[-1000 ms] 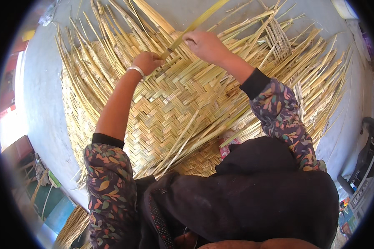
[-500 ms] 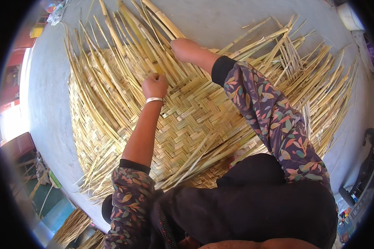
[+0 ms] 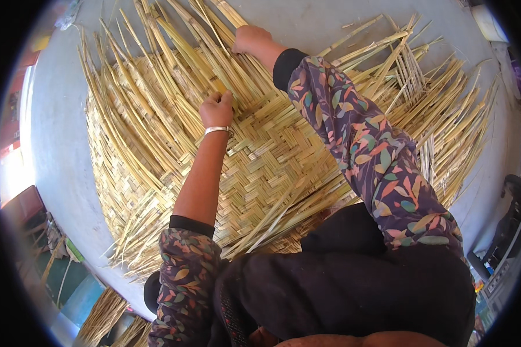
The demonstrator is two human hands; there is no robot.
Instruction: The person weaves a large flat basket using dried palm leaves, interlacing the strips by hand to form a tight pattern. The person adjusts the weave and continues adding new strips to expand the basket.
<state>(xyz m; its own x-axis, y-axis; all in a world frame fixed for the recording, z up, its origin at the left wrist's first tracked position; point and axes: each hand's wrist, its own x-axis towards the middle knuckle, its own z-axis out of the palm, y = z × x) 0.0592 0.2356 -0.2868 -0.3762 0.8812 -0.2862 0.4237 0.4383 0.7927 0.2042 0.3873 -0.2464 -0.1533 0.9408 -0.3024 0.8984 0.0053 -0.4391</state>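
Note:
A partly woven reed mat in a herringbone pattern spreads over the floor under my arms. Loose split reed strips fan out from its far and left side. My left hand, with a bracelet at the wrist, is closed at the near end of a yellowish strip, close to the weave. Farther out and to the right, my right hand is curled closed at the strips beside a thick pale reed. Its fingertips are mostly hidden, so its exact hold does not show.
More loose strips spread over the mat's right side, and others cross its near edge. Smooth grey floor surrounds the mat. At the lower left lies a bundle of thin stalks. A dark object stands at the right edge.
My right hand has moved farther away from me, along the strips. My left hand stays closed near the same place on the weave. The view has shifted slightly.

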